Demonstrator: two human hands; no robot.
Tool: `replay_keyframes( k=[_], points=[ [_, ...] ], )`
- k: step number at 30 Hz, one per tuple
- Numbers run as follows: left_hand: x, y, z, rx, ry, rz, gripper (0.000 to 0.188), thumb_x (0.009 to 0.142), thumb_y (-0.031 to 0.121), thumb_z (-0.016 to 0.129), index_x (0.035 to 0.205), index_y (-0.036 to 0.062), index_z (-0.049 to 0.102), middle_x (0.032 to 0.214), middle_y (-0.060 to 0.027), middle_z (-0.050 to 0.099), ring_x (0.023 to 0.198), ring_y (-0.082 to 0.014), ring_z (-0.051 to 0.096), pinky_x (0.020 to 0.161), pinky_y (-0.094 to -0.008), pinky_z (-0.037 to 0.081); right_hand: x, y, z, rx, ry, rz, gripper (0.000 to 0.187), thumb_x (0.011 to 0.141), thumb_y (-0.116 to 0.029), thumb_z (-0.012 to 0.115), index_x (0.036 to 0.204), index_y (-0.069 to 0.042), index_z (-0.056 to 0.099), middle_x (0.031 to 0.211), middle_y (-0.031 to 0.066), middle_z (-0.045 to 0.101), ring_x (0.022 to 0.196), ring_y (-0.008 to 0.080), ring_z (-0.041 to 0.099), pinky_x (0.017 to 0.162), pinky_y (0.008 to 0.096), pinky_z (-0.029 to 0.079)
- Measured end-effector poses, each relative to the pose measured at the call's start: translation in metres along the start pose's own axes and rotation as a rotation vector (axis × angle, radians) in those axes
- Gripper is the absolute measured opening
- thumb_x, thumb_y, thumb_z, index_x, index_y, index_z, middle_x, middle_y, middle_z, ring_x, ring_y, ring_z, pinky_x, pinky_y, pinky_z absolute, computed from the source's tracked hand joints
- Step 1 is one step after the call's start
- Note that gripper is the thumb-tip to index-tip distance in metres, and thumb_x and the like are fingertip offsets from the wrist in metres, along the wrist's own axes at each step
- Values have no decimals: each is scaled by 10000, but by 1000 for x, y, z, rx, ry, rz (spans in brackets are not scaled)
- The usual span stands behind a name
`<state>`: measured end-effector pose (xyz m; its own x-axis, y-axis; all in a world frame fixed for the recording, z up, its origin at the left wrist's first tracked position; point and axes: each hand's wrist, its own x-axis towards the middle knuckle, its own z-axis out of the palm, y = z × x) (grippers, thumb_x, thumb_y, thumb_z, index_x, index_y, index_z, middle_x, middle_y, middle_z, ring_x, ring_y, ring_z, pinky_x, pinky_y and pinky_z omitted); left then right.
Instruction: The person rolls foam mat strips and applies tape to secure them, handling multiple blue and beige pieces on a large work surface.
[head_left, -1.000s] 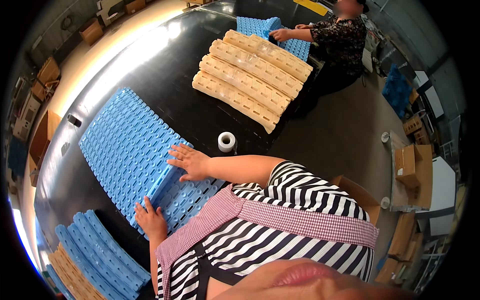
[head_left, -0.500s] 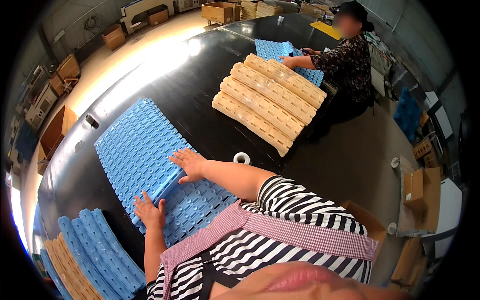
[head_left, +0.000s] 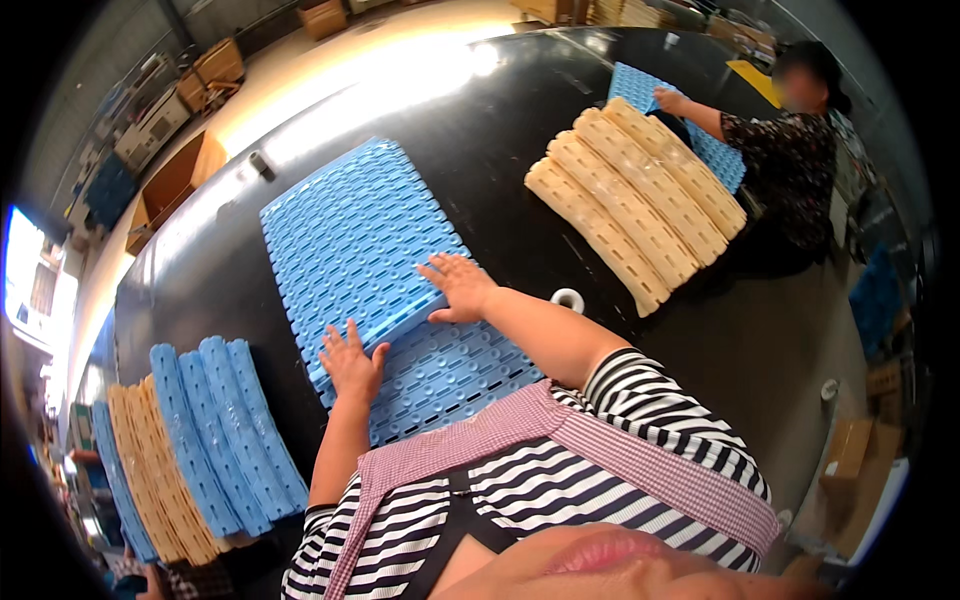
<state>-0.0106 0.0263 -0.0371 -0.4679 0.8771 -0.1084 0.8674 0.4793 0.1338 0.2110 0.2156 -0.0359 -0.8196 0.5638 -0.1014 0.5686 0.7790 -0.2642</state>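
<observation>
A blue plastic mat (head_left: 355, 225) with raised round bumps and slots lies on the black table in front of me. A raised, rolled-over fold crosses it, and the nearer part (head_left: 445, 375) reaches my apron. My left hand (head_left: 355, 365) rests on the near-left end of this fold, fingers spread. Farther right along the same fold, my right hand (head_left: 460, 285) lies palm down with its fingers stretched out. Neither hand is closed around the mat. The undersides of both palms are hidden.
Beige rolled mats (head_left: 640, 200) lie to the right, with a white tape roll (head_left: 567, 301) nearer me. Blue rolled mats (head_left: 225, 435) and beige ones (head_left: 165, 465) sit at left. Across the table, a co-worker (head_left: 790, 150) handles another blue mat (head_left: 635, 85). A small dark cylinder (head_left: 259, 162) stands near the far-left edge.
My view has swung left, so everything sits farther right in it. Both hands remain on the mat's fold with little visible change. The co-worker's arm has shifted over the other blue mat.
</observation>
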Motion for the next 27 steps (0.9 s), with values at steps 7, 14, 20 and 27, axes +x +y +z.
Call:
replay_keyframes(
  k=[7, 14, 20, 27],
  points=[
    [1, -2, 7, 30, 26, 56, 865, 949, 620, 581, 1616, 149, 294, 1641, -321, 200, 1528, -485, 182, 1224, -611, 117, 57, 54, -31, 1212, 474, 341, 1089, 950, -586, 642, 1601, 65, 59, 1596, 338, 303, 1487, 401, 346, 1201, 424, 306],
    [2, -2, 8, 64, -1, 35, 851, 958, 616, 569, 1621, 166, 283, 1652, -300, 198, 1522, -478, 210, 1226, -595, 133, 25, 108, -190, 1330, 933, 606, 1068, 934, -613, 616, 1630, -24, 61, 1643, 253, 271, 1482, 419, 338, 1167, 525, 337],
    [6, -4, 9, 65, -33, 16, 860, 954, 621, 570, 1625, 172, 275, 1658, -289, 193, 1528, -470, 198, 1229, -590, 120, -16, 180, -228, 1119, 1024, 426, 921, 967, -701, 491, 1591, -45, 317, 1582, 217, 414, 1462, 383, 383, 1149, 539, 347],
    [3, -12, 20, 90, 58, 64, 860, 945, 626, 574, 1616, 162, 298, 1633, -304, 250, 1499, -481, 264, 1201, -614, 165, -57, 250, -217, 1334, 1052, 674, 954, 962, -780, 371, 1449, 26, 524, 1529, 169, 510, 1478, 301, 371, 1190, 520, 276]
  ],
)
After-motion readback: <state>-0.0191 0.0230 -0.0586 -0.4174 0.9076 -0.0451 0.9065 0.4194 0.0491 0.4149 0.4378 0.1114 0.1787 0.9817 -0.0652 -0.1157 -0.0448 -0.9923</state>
